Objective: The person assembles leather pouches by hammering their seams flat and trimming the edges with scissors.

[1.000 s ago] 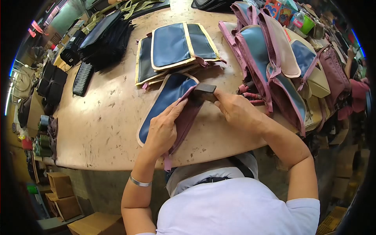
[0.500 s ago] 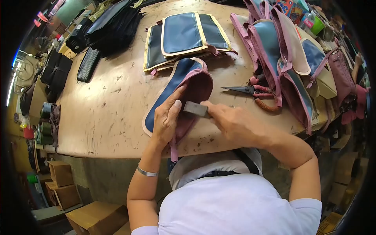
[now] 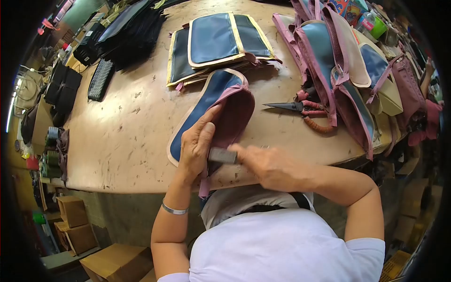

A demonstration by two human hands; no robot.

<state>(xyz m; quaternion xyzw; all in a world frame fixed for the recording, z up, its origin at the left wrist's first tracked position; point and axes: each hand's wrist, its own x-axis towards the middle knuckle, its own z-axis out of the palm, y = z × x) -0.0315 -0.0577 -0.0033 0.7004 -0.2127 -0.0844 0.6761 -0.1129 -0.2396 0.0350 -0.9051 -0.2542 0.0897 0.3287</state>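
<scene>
A blue piece with a cream edge and maroon fabric [image 3: 238,110] lies at the table's front edge. My left hand [image 3: 197,145] holds its maroon side, thumb on top and fingers along the fold. Wrapped round the handle of a grey block-like tool head [image 3: 222,155], my right hand [image 3: 272,167] is closed and slightly blurred. The tool's head is at the lower part of the maroon fabric, beside my left wrist. Behind the piece is a stack of blue and black panels with yellow edges [image 3: 214,40].
Black scissors with red-wrapped handles [image 3: 314,110] lie on the table [image 3: 127,136] to the right. Blue and maroon pieces [image 3: 324,51] pile up beyond them. Black sheets [image 3: 129,35] and a woven black item [image 3: 101,80] are at the back left. Cardboard boxes [image 3: 117,263] stand below.
My right hand and the tool have moved down and slightly left, towards the table's front edge. My left hand keeps its hold, and the view has shifted slightly.
</scene>
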